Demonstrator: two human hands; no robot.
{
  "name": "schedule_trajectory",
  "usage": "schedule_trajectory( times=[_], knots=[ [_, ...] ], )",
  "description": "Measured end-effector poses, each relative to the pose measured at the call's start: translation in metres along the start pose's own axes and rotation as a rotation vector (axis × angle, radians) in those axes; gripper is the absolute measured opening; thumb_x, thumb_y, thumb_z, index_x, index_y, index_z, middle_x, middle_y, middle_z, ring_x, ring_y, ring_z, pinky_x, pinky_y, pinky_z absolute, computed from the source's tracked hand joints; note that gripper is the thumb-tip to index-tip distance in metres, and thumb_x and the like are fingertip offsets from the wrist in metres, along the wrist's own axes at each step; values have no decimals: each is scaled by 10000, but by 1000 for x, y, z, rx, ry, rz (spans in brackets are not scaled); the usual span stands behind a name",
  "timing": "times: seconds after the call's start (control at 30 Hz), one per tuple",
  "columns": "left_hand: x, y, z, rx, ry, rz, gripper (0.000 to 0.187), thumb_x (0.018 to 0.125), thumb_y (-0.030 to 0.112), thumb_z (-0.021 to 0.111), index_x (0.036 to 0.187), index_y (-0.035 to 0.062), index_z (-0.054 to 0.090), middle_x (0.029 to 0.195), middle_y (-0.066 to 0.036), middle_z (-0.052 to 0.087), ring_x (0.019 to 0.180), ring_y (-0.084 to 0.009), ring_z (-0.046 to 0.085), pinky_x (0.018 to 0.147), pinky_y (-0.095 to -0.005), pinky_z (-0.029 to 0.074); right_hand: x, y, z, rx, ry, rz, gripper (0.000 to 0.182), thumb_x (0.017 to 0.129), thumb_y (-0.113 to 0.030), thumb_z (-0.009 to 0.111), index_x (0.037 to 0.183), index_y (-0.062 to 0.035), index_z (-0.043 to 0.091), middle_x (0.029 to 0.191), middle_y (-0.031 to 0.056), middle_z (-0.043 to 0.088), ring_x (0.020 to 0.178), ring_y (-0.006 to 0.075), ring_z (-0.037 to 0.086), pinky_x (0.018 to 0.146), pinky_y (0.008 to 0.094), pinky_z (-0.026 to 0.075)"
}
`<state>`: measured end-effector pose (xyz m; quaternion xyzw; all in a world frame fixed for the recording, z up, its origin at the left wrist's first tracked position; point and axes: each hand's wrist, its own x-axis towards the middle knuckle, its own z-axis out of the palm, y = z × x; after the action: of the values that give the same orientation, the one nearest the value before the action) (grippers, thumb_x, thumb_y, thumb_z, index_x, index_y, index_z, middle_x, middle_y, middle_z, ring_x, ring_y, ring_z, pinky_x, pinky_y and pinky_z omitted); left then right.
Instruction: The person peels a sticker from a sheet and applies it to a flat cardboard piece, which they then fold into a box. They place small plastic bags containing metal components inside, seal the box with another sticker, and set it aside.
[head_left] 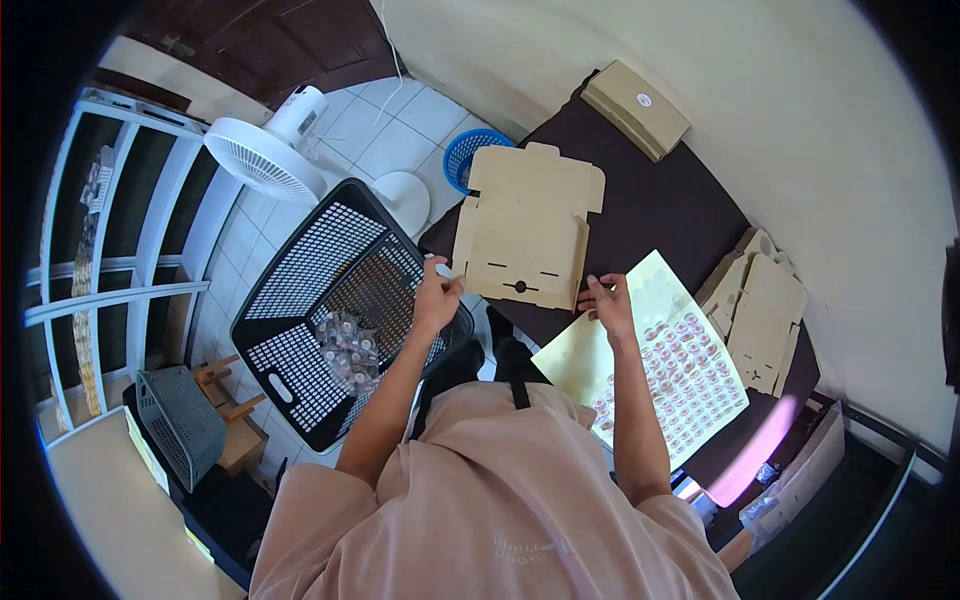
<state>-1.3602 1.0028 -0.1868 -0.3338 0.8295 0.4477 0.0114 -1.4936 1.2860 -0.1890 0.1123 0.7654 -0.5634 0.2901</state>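
One flat, unfolded brown cardboard box blank [525, 225] lies on the dark table [650, 215], gripped at its near edge by two hands. The left hand [437, 297] pinches the left corner, fingers closed; the right hand [607, 300] clamps the right corner, forearm stretched forward. One yellow sticker sheet [660, 365] lies beside it, one stack of cardboard blanks [760, 320] beyond, one black plastic basket [335, 310] left.

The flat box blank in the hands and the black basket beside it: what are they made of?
The box blank looks like plain brown cardboard: matte, die-cut tabs and slots, held at its near edge by the left hand and the right hand. The basket looks like moulded black plastic with perforated walls.
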Motion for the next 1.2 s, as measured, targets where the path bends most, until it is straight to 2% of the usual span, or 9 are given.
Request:
schedule_trajectory(
  times=[0.07,0.13,0.23,0.37,0.53,0.83,0.97,1.1,1.2],
  knots=[
    [7,-2,-1,-117,5,5,489,856,128,654,1260,63,387,722,-121,659,624,-233,636,605,-343,487,4,3,0,61,-1,35,432,821,-192,698,1095,-11,416,721,160,660,643,256,666,546,369,502],
    [17,2,-6,-376,-60,-89,389,876,107,619,1190,66,393,731,-128,659,649,-161,626,555,-280,458,17,18,2,-397,64,-230,408,841,-146,686,1096,-17,394,696,105,628,537,143,574,435,272,416],
    [26,11,-17,-753,-169,-310,341,886,86,596,1167,76,404,762,-100,649,612,-118,564,524,-234,413,21,6,1,-326,100,-162,450,799,-162,716,1099,-11,415,693,124,642,604,169,632,488,310,469],
    [32,14,-26,-1063,-197,-411,263,930,186,599,1123,112,437,819,-98,641,651,-118,552,576,-237,425,21,-14,-7,348,-2,301,359,806,-84,693,1064,-35,448,757,112,611,551,173,556,476,323,460],
    [32,38,-33,-1222,-173,-377,233,952,242,573,1123,140,454,913,-83,648,701,-117,570,617,-253,436,29,-9,-15,768,-134,403,209,899,-113,594,1046,-18,479,800,128,596,610,179,558,519,295,464],
    [51,27,-24,-869,-44,-272,249,946,240,588,1149,133,490,891,-23,609,653,-82,512,563,-229,401,20,-31,-21,1060,139,364,241,936,-218,594,1057,-48,475,928,176,637,667,221,589,610,322,511],
    [55,34,-13,-527,-147,62,366,889,227,661,1201,96,523,931,-32,617,736,-111,547,640,-255,449,17,-46,-20,1121,2,217,296,922,-221,615,1141,-96,461,973,159,632,714,221,617,626,323,517],
    [41,59,-1,76,-172,590,463,815,220,715,1228,72,566,1002,-73,650,956,-192,569,816,-365,471,33,-42,-21,618,-40,-21,315,867,-74,614,1175,-84,546,874,78,622,748,169,623,615,291,520],
    [34,73,6,204,-282,606,273,803,194,699,1054,89,687,1007,-66,656,1051,-238,533,850,-424,439,54,-20,-21,163,-54,-107,282,844,5,569,1114,-60,613,874,39,626,741,130,614,612,266,515]
  ],
)
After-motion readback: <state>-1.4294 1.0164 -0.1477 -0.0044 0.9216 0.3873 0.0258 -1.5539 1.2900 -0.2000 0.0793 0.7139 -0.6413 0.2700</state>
